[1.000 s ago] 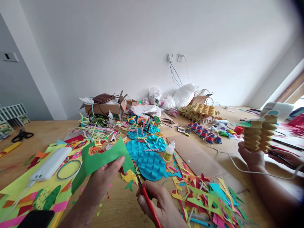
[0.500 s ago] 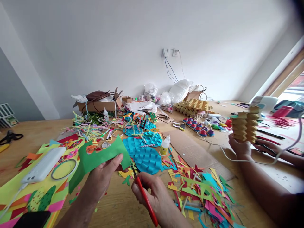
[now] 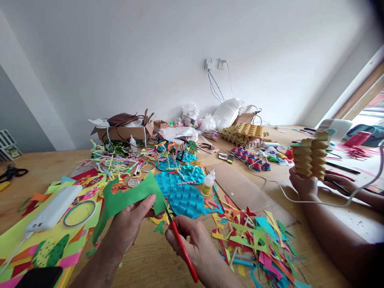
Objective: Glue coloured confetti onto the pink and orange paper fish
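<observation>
A sheet of green paper (image 3: 132,195) with a curved notch in its upper left edge is pinched in my left hand (image 3: 132,222), thumb on top. My right hand (image 3: 193,244) grips red-handled scissors (image 3: 183,253), their narrow blades at the right edge of the paper. How far the blades are apart is hard to tell. Just behind the hands lie round blue woven-looking paper pieces (image 3: 186,201) and a white glue bottle with a yellow label (image 3: 207,183).
Paper scraps (image 3: 258,240) lie right of my right hand. A white power strip (image 3: 54,208) rests on yellow paper at left. At right, another person's hands hold egg-carton pieces (image 3: 302,158). A cardboard sheet (image 3: 243,190) lies between, with a white cable nearby.
The green paper has shifted slightly, its left part hanging a little further right. Both my hands have barely moved. The other person's egg-carton pieces have moved very slightly.
</observation>
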A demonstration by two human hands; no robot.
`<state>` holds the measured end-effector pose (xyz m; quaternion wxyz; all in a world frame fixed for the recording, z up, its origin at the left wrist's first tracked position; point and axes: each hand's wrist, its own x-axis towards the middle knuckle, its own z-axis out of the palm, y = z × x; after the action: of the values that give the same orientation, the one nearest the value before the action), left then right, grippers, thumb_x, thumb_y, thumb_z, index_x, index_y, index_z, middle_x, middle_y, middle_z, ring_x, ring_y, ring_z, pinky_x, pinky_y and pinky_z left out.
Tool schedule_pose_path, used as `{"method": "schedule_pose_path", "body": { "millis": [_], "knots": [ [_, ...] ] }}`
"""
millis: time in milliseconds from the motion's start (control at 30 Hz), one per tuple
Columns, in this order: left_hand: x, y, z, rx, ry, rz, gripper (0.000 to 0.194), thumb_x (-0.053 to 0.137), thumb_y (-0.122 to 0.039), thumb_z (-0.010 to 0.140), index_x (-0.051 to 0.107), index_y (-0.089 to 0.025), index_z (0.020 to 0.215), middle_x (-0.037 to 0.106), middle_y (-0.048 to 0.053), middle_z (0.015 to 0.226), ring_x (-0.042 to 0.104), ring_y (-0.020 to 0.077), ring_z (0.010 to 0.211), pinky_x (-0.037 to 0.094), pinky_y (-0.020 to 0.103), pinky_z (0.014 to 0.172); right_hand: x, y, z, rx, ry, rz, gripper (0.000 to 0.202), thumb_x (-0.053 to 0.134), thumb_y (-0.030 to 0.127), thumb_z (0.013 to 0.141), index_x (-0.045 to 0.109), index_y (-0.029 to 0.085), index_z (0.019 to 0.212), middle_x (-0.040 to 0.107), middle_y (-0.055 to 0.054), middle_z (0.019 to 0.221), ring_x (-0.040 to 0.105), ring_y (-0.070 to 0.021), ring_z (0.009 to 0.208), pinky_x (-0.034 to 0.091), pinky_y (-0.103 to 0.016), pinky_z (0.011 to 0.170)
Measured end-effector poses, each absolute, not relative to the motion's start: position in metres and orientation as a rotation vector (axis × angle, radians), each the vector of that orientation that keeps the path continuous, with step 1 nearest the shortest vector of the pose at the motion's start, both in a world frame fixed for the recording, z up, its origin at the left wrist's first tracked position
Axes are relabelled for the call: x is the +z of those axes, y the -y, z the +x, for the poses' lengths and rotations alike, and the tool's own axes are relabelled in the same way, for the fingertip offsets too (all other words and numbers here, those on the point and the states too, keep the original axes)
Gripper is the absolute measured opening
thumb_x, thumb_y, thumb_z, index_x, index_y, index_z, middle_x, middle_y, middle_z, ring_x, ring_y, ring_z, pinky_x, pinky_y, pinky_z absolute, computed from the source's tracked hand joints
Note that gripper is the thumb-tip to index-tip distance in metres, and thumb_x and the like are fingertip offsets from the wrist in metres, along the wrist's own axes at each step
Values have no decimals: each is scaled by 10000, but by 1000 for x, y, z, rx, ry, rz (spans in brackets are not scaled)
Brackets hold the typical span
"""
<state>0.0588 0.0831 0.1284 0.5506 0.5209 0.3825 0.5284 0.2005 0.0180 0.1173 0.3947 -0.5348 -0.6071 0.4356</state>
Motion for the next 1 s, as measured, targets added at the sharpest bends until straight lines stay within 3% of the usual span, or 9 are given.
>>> {"method": "schedule_pose_path", "body": {
  "millis": [300,733,1000],
  "knots": [
    [129,-82,61,1204,-841,1189,168,625,-294,710,616,-190,843,652,10,811,600,177,659,521,263,541,119,-18,201,1107,1539,-1356,229,445,282,781,398,171,587,305,58,541,257,-66,505,209,-190,436],
    [126,-82,62,1220,-835,1157,110,640,-263,708,609,-221,804,636,-21,776,600,162,658,532,257,573,110,-19,203,1104,1508,-1363,282,442,351,801,412,167,591,312,54,519,278,-64,495,201,-192,442],
    [123,-83,65,1208,-824,1152,131,644,-270,698,610,-176,783,624,-9,745,584,149,607,513,244,518,102,-23,203,1079,1489,-1372,322,482,389,766,387,166,554,301,57,495,262,-58,467,189,-188,413]
  ]
}}
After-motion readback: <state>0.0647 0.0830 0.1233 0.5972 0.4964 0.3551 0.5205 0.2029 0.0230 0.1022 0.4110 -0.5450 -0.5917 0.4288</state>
